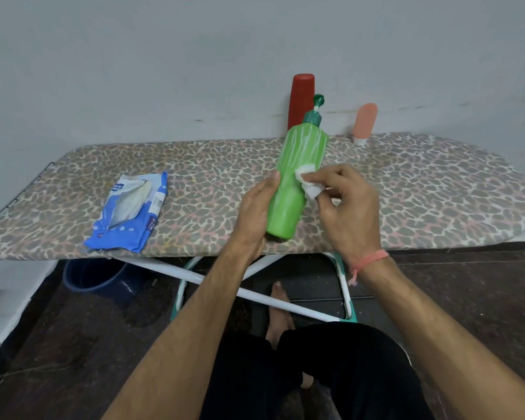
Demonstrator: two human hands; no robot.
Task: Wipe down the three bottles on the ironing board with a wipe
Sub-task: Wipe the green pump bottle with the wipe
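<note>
A green pump bottle (297, 165) is held tilted above the leopard-print ironing board (422, 189), its dark green pump pointing up and away. My left hand (255, 213) grips its lower part from the left. My right hand (346, 204) pinches a folded white wipe (308, 181) against the bottle's right side. A red bottle (300, 101) stands at the board's far edge, partly behind the green one. A small pink tube (365, 122) stands on its white cap to the right of it.
A blue and white wipes packet (131, 210) lies open on the board's left half. A grey wall (164, 71) rises right behind the board. Under the board are its white crossed legs (194, 278), a dark blue bucket (100, 280) and my bare foot.
</note>
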